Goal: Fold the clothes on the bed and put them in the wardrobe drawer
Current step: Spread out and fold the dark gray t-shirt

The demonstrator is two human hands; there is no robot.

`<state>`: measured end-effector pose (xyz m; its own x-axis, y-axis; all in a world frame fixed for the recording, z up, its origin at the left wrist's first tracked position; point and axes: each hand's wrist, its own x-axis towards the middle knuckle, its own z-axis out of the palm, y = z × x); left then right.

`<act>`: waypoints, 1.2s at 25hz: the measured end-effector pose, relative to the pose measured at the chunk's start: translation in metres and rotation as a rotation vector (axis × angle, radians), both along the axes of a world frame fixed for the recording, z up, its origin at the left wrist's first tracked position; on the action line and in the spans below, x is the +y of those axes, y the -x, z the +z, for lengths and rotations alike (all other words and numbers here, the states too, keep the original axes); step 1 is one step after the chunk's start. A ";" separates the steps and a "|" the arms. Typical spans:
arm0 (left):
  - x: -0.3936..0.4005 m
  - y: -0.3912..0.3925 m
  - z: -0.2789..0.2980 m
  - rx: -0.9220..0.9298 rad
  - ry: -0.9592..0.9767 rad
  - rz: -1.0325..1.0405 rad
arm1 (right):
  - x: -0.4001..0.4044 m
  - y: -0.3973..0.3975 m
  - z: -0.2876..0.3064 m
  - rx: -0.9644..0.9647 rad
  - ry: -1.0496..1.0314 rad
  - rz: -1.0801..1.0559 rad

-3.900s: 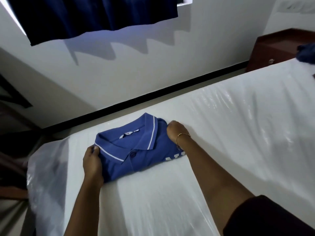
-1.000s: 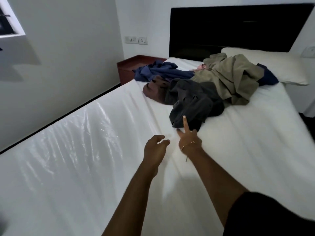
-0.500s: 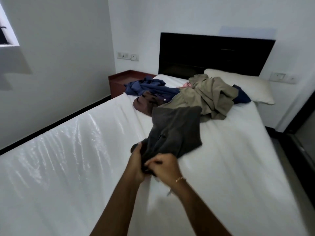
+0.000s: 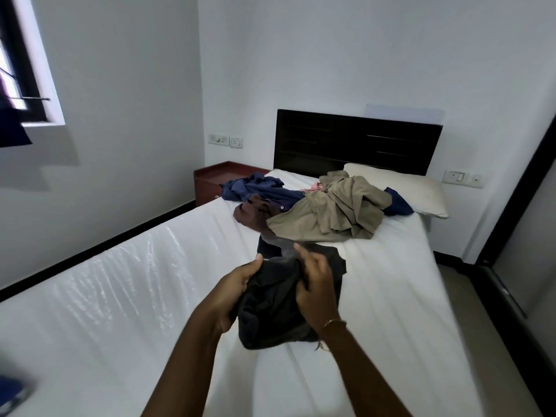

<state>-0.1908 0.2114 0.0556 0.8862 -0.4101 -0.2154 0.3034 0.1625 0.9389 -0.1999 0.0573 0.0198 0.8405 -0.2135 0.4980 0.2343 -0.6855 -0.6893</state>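
Both hands are at the middle of the view, holding a dark grey garment (image 4: 272,308) bunched up over the bed (image 4: 391,296). The left hand (image 4: 233,291) grips its left edge with curled fingers; the right hand (image 4: 316,288) is clamped on the right side, thumb and fingers pinching the cloth, a thin bracelet (image 4: 334,322) on the wrist. The garment's far end trails toward 12 o'clock and touches the mattress.

Beyond it, toward 12 o'clock, lies the unfolded pile — a khaki garment (image 4: 334,213) on top, a brown one (image 4: 251,216) at its left edge, a blue one (image 4: 258,188) behind that at 11 o'clock. A pillow (image 4: 421,194) rests against the black headboard (image 4: 355,142) at 1 o'clock. A reddish bedside cabinet (image 4: 213,179) stands at 11 o'clock, and something blue (image 4: 13,389) shows, blurred, at the 8 o'clock edge.
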 end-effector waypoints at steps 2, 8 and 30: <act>0.004 0.008 0.007 -0.171 -0.080 0.044 | -0.013 -0.003 0.014 0.129 0.228 0.309; 0.021 -0.002 -0.021 -0.975 -0.976 0.522 | -0.007 0.026 0.045 0.548 0.290 0.432; 0.003 -0.023 0.298 -1.003 -0.919 0.984 | -0.025 0.009 0.353 -0.330 -0.009 0.053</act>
<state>-0.1681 0.2144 0.3533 0.6373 0.2786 0.7185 -0.3094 -0.7614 0.5697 -0.2088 0.0318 0.3729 0.6438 -0.1796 0.7438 0.4813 -0.6606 -0.5762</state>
